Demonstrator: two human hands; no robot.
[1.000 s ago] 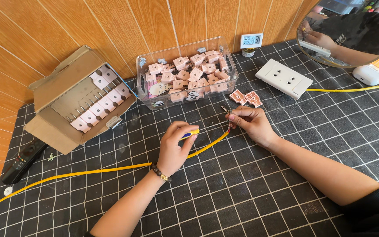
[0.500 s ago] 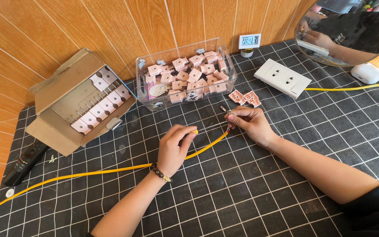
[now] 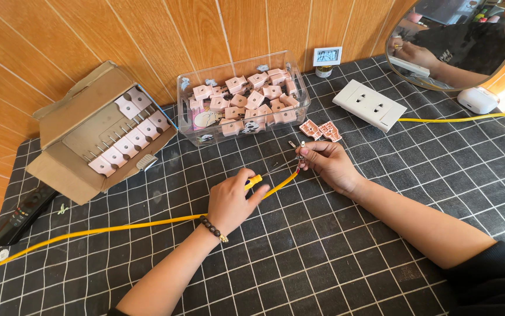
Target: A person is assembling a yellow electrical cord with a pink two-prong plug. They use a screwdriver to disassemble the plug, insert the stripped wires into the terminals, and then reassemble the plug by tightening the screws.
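Note:
A long yellow cable runs across the black grid mat from the left edge to the middle. My right hand pinches its bared end, where small metal prongs stick up at the fingertips. My left hand, with a bead bracelet on the wrist, grips a small yellow-handled tool whose thin shaft points toward that cable end. Two pink plug halves lie on the mat just beyond my right hand.
A clear plastic tub holds several pink plug parts. An open cardboard box with more pink parts sits at the left. A white socket strip with its own yellow cord, a round mirror, a black remote and a small white display are nearby.
Both hands stay in nearly the same place; my left hand shifts the yellow tool slightly at the cable end.

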